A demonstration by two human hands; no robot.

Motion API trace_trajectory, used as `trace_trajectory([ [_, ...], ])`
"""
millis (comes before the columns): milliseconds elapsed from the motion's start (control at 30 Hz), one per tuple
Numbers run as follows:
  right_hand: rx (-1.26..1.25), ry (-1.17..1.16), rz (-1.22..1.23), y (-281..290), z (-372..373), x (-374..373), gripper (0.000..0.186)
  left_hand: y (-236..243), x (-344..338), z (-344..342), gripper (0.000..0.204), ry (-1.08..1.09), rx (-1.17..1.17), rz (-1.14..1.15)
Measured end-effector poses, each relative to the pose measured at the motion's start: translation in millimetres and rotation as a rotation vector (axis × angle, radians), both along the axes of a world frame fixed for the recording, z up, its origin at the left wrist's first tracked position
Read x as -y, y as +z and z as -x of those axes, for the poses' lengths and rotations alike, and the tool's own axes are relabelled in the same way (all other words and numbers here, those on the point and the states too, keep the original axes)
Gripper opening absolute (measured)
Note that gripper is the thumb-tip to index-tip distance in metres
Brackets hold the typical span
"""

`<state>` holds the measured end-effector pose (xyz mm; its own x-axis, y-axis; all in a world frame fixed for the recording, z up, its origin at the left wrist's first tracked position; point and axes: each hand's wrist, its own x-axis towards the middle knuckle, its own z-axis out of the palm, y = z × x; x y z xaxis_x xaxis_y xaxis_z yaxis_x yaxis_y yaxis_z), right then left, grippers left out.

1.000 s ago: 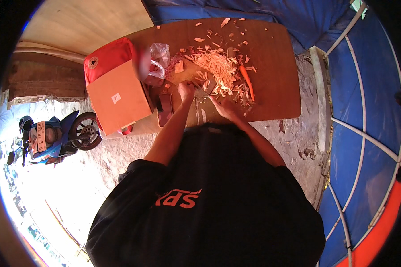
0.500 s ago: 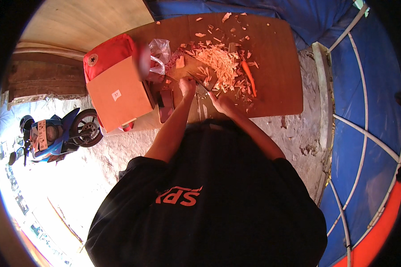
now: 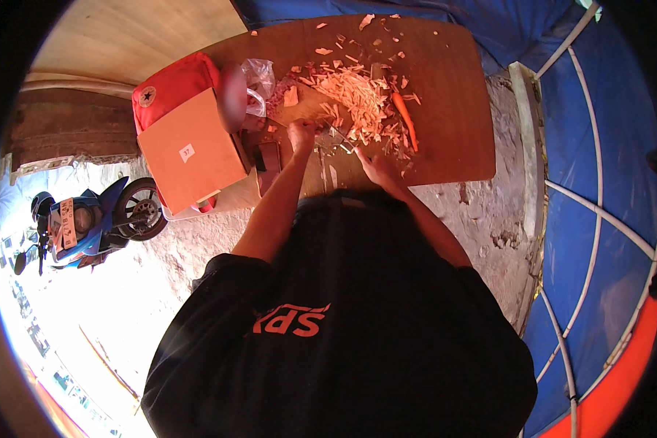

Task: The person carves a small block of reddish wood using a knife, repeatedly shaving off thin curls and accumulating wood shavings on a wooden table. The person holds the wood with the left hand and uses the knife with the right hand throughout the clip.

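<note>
My right hand (image 3: 378,169) is closed around the handle of a knife (image 3: 341,136), whose thin blade points away and to the left. Close by on the left, my left hand (image 3: 301,135) is curled over the near part of the work surface; what its fingers pinch is too small to make out. A wide heap of pale cut strips (image 3: 361,98) lies just beyond the blade. At the right side of the heap rests a long orange carrot (image 3: 404,119). A lighter chunk (image 3: 291,95) sits beyond my left hand.
Left on the wooden table (image 3: 452,109) are a cardboard box (image 3: 190,157), a red bag (image 3: 174,86), a clear plastic bag (image 3: 258,74) and a dark phone (image 3: 268,166). A motorcycle (image 3: 87,223) stands beyond the left end; blue tarp (image 3: 606,146) hangs at right.
My right hand has shifted slightly right and nearer to me with the knife. My left hand has moved a little left. The whole view has shifted slightly.
</note>
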<state>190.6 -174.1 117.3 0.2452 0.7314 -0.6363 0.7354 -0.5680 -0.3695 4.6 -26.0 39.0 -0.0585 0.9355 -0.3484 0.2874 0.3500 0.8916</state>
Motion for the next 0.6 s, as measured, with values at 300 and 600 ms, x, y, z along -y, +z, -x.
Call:
trace_trajectory([
  [300, -0.013, 0.012, -0.032, 6.8, 14.2, -15.7, 0.092, 10.4, 7.6, -2.9, 0.014, -0.011, -0.276, -0.176],
  [600, -0.022, 0.042, -0.056, -1.0, 16.9, -16.2, 0.097, 9.5, 8.1, -5.0, 0.014, -0.02, -0.38, -0.17],
])
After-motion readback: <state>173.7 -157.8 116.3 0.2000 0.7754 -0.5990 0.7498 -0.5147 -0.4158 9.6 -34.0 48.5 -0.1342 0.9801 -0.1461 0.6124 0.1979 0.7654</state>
